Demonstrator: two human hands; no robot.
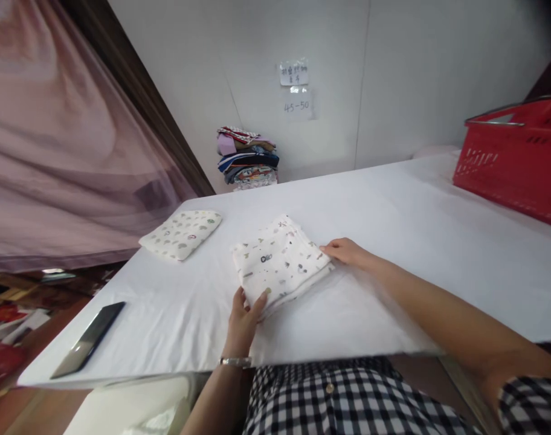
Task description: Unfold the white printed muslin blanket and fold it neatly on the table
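Observation:
A folded white cloth (280,260) with small scattered prints lies on the white-covered table in front of me. My left hand (244,317) grips its near left corner, thumb on top and fingers at the edge and beneath. At the right corner, my right hand (345,251) pinches the cloth's edge between thumb and fingers. Farther left rests a second folded cloth (182,234), cream with small green and red prints, apart from both hands.
A dark phone-like slab (89,338) lies near the table's (393,211) left front edge. Folded fabrics (248,157) are stacked by the back wall. A red plastic basket (513,160) stands at the right. Pink curtain (76,121) hangs on the left.

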